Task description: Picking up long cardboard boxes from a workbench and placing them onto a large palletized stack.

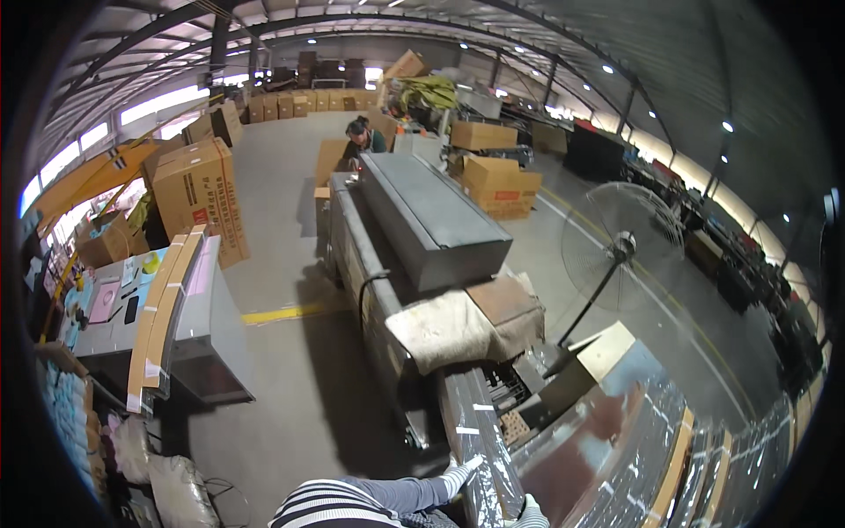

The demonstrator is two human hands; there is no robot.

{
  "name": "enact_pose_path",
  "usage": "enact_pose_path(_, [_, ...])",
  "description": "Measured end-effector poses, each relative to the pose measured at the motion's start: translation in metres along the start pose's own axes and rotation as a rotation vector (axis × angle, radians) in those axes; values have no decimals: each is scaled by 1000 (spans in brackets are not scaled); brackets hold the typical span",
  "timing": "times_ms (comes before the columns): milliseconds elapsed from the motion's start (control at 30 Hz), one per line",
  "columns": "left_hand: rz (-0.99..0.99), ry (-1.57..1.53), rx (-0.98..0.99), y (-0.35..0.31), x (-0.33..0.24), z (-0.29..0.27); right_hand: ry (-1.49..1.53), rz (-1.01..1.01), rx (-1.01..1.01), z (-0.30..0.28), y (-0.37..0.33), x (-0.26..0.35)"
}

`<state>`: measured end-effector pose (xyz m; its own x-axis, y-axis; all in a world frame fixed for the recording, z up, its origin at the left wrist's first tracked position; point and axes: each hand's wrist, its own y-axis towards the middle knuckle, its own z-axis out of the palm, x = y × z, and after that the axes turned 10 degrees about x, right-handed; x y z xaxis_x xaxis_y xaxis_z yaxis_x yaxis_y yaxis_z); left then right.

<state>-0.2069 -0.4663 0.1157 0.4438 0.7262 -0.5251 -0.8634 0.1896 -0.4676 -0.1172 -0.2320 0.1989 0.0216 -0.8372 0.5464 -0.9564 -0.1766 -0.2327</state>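
A long package wrapped in clear shiny plastic (482, 449), with white tape strips across it, stretches from my body toward the conveyor machine (378, 282). My left hand (465, 473), in a white glove, lies along its left side with the fingers curled onto the wrap. On the right side of the package, near the lower edge of the view, my right hand (531, 514) is gloved too and grips it. The package's far end passes under a beige cloth (440, 330) draped over the machine's mouth, which hides it.
More plastic-wrapped packages (651, 449) lie to my right. A pedestal fan (623, 246) stands beyond them. On the left is a table (207, 343) bearing long cardboard strips (163, 317). A person (361, 136) is at the machine's far end, among cartons (198, 189).
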Motion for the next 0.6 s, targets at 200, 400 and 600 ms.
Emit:
enact_pose_path(200, [68,49,-14,47,-5,-20,-60,5,53,-24,33,31])
enact_pose_path(400, [116,83,26,84,-1,-32,-43,36,39,-19,56,23])
enact_pose_path(600, [-26,-105,-72,88,-24,-23,135,20,108,9,111,-30])
